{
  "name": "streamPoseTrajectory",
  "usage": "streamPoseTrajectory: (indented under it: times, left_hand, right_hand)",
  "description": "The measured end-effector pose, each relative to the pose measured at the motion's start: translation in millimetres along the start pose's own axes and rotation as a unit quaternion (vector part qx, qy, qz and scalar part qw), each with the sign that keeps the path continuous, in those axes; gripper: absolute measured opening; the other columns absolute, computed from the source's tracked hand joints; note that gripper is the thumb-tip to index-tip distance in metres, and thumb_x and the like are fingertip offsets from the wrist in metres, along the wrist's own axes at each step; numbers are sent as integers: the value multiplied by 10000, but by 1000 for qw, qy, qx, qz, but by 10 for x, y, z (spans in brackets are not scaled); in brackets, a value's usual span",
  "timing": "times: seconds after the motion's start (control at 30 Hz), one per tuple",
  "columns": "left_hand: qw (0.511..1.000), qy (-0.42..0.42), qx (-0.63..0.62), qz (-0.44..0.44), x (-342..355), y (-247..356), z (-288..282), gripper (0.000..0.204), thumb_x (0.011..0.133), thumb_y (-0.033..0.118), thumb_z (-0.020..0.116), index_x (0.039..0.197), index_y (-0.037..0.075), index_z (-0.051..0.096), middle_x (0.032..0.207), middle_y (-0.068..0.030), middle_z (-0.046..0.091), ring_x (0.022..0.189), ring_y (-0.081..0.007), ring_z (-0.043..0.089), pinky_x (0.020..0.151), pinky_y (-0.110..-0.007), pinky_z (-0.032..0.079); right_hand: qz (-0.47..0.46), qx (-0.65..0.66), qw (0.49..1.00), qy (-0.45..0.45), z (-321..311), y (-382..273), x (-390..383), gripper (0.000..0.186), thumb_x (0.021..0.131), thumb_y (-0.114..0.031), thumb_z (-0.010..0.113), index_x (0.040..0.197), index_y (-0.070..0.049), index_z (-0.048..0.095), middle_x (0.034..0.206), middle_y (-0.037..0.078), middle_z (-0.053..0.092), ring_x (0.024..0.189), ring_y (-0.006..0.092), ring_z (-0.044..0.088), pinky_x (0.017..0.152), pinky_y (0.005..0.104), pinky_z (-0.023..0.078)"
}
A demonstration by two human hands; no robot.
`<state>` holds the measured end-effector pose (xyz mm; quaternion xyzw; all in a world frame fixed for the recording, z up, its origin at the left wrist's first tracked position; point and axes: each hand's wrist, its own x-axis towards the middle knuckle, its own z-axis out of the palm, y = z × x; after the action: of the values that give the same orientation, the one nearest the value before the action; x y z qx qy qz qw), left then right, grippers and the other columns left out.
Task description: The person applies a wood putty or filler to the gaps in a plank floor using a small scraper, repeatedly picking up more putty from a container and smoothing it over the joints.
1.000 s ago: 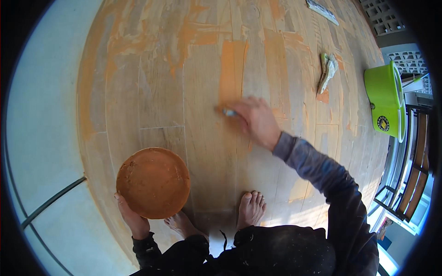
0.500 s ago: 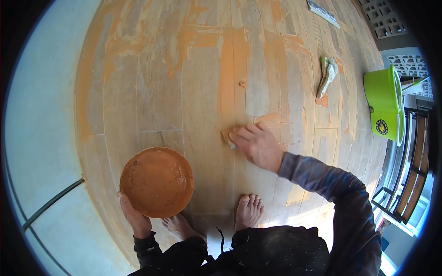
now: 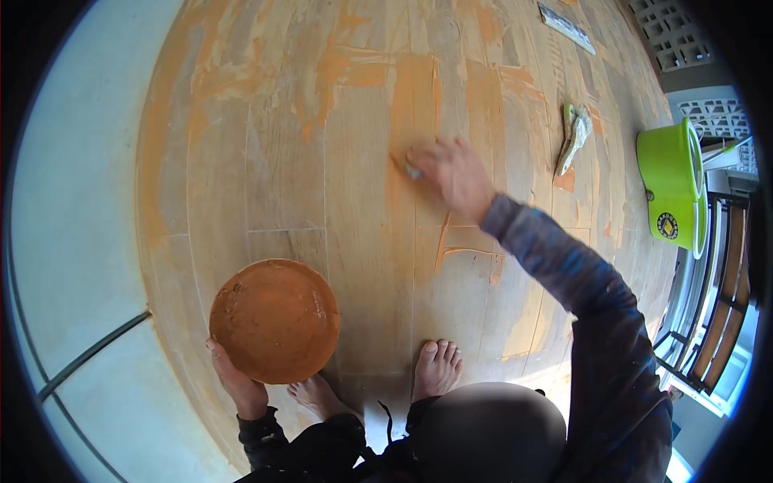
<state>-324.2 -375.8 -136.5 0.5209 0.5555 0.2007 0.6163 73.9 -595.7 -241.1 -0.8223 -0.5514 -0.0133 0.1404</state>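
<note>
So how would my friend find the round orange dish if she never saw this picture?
Start at the big wooden floor streaked with orange paste. Go to its near edge, beside the person's bare feet, where the left hand grips a shallow round bowl by its rim. It is the only round thing on the boards, orange all over, unlike the green bucket far right.

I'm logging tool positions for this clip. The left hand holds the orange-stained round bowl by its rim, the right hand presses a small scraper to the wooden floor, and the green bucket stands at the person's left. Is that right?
Not quite: the green bucket stands at the person's right, as the head view shows. The rest holds: the left hand grips the round bowl by its rim, and the right hand presses a small scraper to the wooden floor.
</note>
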Motion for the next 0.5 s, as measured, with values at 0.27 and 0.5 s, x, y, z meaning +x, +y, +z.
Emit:
streamPoseTrajectory:
  times: [0.27,0.5]
  left_hand:
    - [996,-73,29,40,68,-5,-88,630,1129,510,287,1463,5,458,1434,-138,542,1298,-232,555,1085,-379,461]
    - [998,-23,41,31,43,46,-44,606,1135,486,283,1464,8,457,1425,-137,545,1294,-228,554,1083,-377,461]
  right_hand:
    - [122,105,984,76,-160,251,364,286,826,-70,662,1099,-98,739,1024,136,719,1016,339,644,887,450,513]
    - [89,-29,995,36,141,-197,61,275,877,-136,567,1115,-44,672,1112,99,640,1084,285,590,905,414,455]
